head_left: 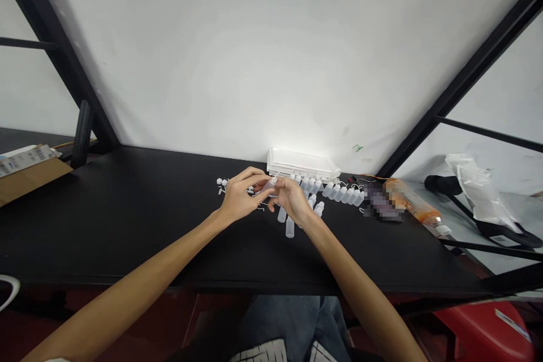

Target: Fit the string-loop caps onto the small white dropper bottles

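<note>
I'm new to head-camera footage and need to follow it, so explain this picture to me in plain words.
There is no machine here: a person works with two bare hands. The single picture comes from a camera worn on the head, looking forward and down. The left hand holds a small bottle, tilted, while the fingers of the right hand are at its capped end; their exact grip is hard to see. On the black table are more translucent bottles, small white caps, a white stack near the wall and, to the right, an orange-labelled bottle.
</note>
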### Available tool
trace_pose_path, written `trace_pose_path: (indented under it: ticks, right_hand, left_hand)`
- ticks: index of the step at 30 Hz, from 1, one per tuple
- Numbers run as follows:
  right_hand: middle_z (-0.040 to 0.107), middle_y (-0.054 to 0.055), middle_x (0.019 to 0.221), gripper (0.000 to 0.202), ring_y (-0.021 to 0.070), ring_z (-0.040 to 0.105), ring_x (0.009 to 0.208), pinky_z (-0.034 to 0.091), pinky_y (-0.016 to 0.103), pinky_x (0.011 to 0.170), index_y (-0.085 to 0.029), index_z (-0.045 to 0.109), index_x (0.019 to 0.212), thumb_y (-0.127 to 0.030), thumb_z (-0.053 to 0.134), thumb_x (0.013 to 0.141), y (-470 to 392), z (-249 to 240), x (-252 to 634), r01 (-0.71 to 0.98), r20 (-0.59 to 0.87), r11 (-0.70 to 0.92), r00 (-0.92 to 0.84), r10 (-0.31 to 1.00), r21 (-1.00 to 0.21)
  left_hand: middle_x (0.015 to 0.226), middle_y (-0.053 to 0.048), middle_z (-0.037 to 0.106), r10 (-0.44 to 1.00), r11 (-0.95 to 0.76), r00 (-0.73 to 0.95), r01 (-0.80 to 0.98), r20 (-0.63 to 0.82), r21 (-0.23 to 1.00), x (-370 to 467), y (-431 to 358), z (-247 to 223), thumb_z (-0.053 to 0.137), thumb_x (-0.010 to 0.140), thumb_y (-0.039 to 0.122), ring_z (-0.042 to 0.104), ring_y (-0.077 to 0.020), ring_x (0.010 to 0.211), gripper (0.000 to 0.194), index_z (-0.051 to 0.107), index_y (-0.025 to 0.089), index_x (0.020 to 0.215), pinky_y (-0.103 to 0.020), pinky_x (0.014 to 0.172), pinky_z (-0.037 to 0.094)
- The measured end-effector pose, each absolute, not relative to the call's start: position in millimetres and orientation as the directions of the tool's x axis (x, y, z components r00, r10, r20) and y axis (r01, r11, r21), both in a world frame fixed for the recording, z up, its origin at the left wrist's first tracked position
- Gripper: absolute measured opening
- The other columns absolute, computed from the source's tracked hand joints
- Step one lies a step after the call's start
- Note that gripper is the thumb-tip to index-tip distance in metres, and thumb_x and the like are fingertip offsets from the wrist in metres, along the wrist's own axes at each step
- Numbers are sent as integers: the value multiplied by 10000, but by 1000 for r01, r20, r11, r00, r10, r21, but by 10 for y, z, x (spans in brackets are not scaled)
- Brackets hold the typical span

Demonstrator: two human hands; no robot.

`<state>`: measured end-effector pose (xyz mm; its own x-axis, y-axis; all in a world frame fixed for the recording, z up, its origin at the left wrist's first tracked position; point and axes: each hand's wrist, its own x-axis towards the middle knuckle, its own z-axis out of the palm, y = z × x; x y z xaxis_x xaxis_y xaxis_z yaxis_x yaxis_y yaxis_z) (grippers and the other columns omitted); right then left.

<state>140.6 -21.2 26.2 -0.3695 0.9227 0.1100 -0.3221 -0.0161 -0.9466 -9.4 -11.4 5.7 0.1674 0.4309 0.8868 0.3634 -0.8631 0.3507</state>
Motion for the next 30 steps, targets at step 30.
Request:
trace_pose_path:
  ticks: [30]
  right_hand:
    - [667, 117, 774, 200, 206, 629, 680, 488, 263, 429, -120, 642, 797, -282, 528, 770, -221, 292, 1437, -334, 125, -9, -380, 916, -943]
  left_hand:
    - [944, -80, 729, 687, -724, 119, 183, 716, 665, -157, -69, 134, 693, 830, 297, 684, -200, 878, 184, 749, 165, 946, -328, 785, 555]
